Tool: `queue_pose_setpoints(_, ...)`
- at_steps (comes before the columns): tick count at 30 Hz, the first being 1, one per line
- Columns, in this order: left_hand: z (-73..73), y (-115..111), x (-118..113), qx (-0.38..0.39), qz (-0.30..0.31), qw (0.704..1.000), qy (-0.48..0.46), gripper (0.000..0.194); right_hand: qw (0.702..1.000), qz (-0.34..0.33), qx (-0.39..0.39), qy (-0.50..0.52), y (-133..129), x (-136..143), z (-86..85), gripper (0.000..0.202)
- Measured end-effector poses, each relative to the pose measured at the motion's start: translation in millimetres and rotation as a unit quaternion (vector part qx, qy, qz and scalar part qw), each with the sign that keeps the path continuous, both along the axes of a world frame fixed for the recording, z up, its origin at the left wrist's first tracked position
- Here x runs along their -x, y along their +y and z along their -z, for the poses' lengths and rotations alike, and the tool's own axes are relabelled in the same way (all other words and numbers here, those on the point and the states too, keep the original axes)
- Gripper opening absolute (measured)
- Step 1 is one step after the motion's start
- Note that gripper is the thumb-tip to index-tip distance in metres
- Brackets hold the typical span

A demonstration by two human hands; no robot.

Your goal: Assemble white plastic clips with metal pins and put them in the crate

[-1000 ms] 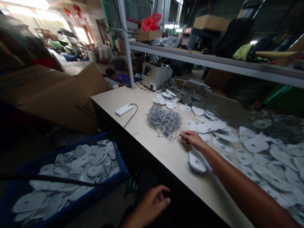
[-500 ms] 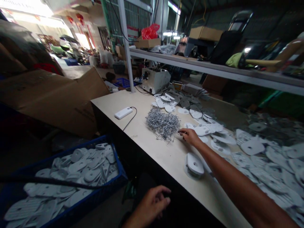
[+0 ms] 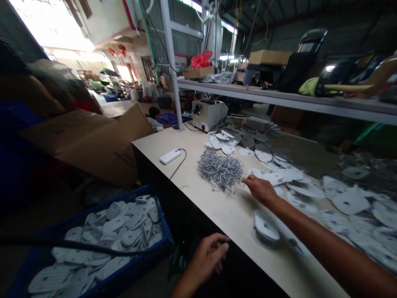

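Note:
My right hand (image 3: 259, 190) reaches over the table to the right edge of a heap of thin silver metal pins (image 3: 220, 169). Its fingers are pinched together at the heap; whatever lies between the tips is too small to make out. Held low in front of the table edge, my left hand (image 3: 208, 257) is empty, with loosely curled fingers and the thumb apart. Below my right wrist, a thick white-grey rounded piece with a hole (image 3: 266, 227) lies on the table, blurred. Flat white plates (image 3: 279, 176) are strewn beyond my right hand.
A blue crate (image 3: 167, 231) of similar grey-white parts stands at lower left. On the table (image 3: 198, 198) lie a white power bank (image 3: 170, 156) with a cable and, farther back, a machine (image 3: 209, 115). A shelf (image 3: 248, 87) crosses above. A person (image 3: 154, 114) is in the background.
The view has swung left and up, so the scene sits lower and to the right. My right hand's fingers have closed more at the pin heap. My left hand stays below the table edge.

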State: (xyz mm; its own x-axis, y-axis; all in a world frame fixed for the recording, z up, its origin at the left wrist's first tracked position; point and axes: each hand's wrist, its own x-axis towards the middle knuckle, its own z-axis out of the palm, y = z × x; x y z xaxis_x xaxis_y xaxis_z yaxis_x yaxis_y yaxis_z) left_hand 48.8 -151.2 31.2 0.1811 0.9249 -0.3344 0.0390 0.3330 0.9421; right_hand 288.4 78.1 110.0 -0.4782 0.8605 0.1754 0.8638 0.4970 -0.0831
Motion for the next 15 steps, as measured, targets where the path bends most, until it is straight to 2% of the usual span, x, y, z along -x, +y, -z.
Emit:
queue_pose_setpoints(5,-20.6,38.9,0.5,-0.063,-0.071,0.995,0.002,0.061,0.995,-0.090,-0.026,-0.039,-55.7,9.0,-9.3,0.042)
queue_pose_setpoints(8,-34.0,57.7,-6.5,-0.093,-0.084,0.992,-0.030,0.062,0.988,-0.140,-0.024,-0.063,-89.9,9.8,-12.8,0.045)
queue_pose_setpoints(12,-45.9,66.5,-25.2,-0.131,-0.069,0.987,-0.060,0.051,0.983,-0.165,-0.061,-0.055,-118.8,0.3,-8.1,0.051)
queue_pose_setpoints(15,-50.5,63.8,-38.3,-0.133,-0.092,0.982,-0.092,0.048,0.981,-0.168,-0.095,-0.024,-131.8,-11.7,2.0,0.054)
